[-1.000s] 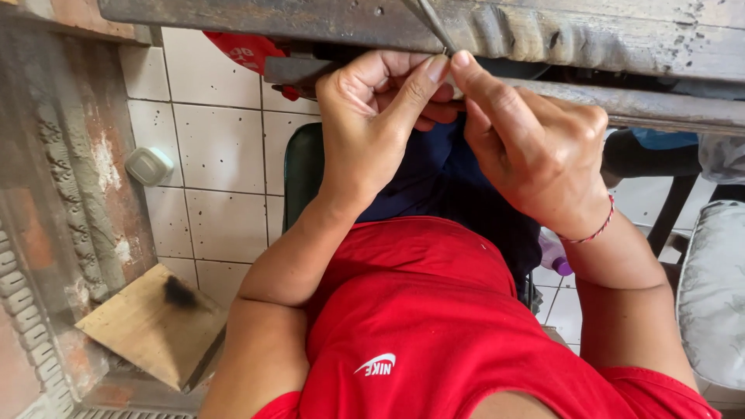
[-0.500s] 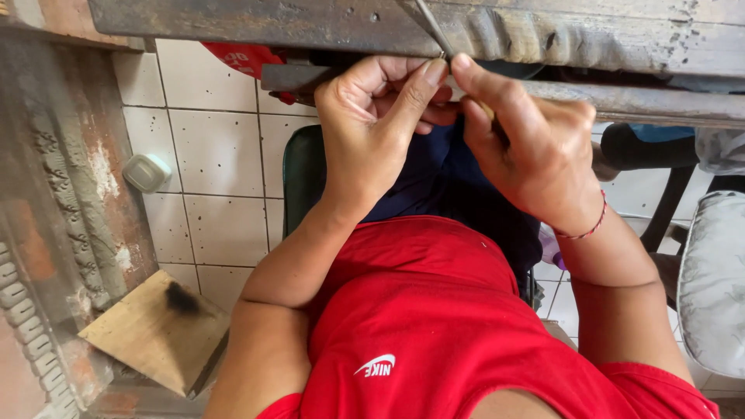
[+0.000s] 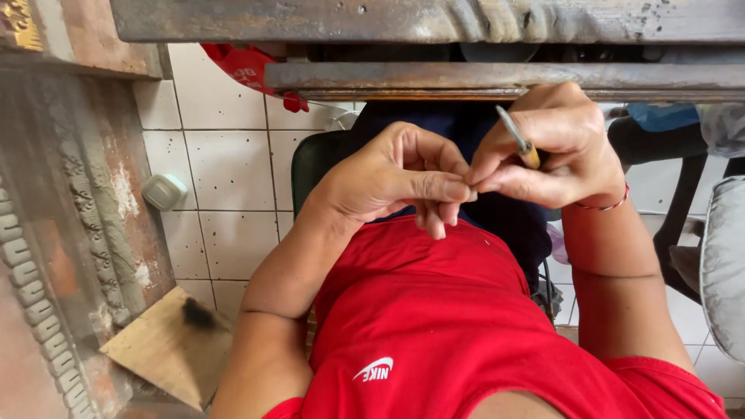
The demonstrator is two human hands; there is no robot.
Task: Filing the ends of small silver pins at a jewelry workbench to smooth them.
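Both hands lowered from bench | right hand (image 3: 555, 151) grip closed on tool (image 3: 518, 140) | left hand (image 3: 396, 178) pinched, perhaps empty

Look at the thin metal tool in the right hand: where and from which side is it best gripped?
Probably at the yellowish collar low on the thin metal tool, where the right hand already pinches it. Come from the right side, since the slim shaft slants up-left, free, and the left hand crowds the other side.
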